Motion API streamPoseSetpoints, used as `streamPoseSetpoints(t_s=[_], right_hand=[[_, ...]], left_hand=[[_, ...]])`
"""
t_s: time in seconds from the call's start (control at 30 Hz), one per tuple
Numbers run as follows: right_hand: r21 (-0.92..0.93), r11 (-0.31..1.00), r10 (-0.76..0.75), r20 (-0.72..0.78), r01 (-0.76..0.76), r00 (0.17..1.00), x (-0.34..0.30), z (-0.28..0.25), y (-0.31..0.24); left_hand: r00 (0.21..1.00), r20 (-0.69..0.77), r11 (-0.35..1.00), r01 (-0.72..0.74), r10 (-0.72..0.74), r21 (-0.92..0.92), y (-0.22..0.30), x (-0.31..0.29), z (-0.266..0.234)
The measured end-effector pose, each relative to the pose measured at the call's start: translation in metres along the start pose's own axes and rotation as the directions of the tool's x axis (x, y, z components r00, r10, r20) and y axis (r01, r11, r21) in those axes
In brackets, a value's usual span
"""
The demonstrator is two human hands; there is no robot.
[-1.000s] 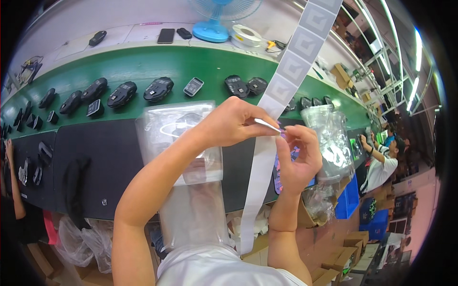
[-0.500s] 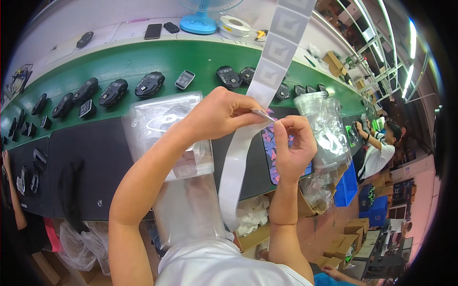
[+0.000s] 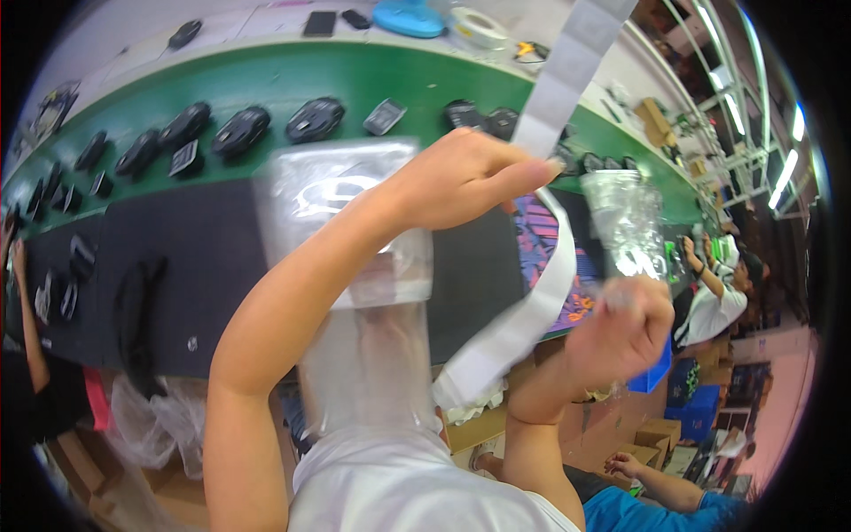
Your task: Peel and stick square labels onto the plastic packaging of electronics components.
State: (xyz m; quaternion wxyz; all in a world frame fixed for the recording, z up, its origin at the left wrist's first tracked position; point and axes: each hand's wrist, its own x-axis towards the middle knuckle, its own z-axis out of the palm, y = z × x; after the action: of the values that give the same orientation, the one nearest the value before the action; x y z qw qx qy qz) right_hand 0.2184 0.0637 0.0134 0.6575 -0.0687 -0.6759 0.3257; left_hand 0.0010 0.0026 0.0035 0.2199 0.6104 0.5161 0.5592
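Note:
My left hand (image 3: 479,182) is closed on a long strip of pale square labels (image 3: 557,93), pinched between thumb and fingers. One length rises above the hand; the other curls down past the dark mat. My right hand (image 3: 625,324), smeared by motion, is out to the right with its fingers curled in; I cannot make out what is at its fingertips. It is nearest to a pile of clear plastic bags (image 3: 625,222). Another stack of clear bags (image 3: 341,177) lies under my left forearm. A colourful printed panel (image 3: 542,244) is partly hidden behind the strip.
Black computer mice (image 3: 315,120) line the green conveyor belt (image 3: 425,84). Beyond it are a phone (image 3: 320,24), a blue fan base (image 3: 408,18) and a white tape roll (image 3: 479,28). A blue bin (image 3: 654,372) stands lower right. Other people (image 3: 716,297) are nearby.
My right hand has come away from my left, moving right and down. The hanging part of the strip has swung to the right. The whole view has shifted slightly.

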Motion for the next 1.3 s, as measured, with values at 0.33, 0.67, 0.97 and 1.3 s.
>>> streamPoseSetpoints(t_s=[0.33, 0.67, 0.97, 1.3], right_hand=[[-0.295, 0.803, 0.518, 0.776, -0.518, 0.36, -0.081, 0.029, -0.008], [-0.393, 0.799, 0.545, 0.793, -0.455, 0.271, -0.085, 0.035, -0.011], [-0.351, 0.922, 0.379, 0.739, -0.161, 0.556, -0.107, 0.04, -0.005], [-0.108, 0.982, 0.123, 0.988, 0.158, -0.093, -0.078, 0.018, -0.032]], left_hand=[[0.996, -0.087, 1.0, -0.027, 0.027, 0.003, -0.001, -0.006, -0.002], [0.989, -0.109, 0.994, -0.098, 0.102, 0.038, -0.005, -0.011, -0.001], [0.978, -0.142, 0.985, -0.142, 0.154, 0.094, -0.007, -0.01, -0.001], [0.98, -0.145, 0.989, -0.129, 0.137, 0.066, -0.006, -0.01, 0.0]])
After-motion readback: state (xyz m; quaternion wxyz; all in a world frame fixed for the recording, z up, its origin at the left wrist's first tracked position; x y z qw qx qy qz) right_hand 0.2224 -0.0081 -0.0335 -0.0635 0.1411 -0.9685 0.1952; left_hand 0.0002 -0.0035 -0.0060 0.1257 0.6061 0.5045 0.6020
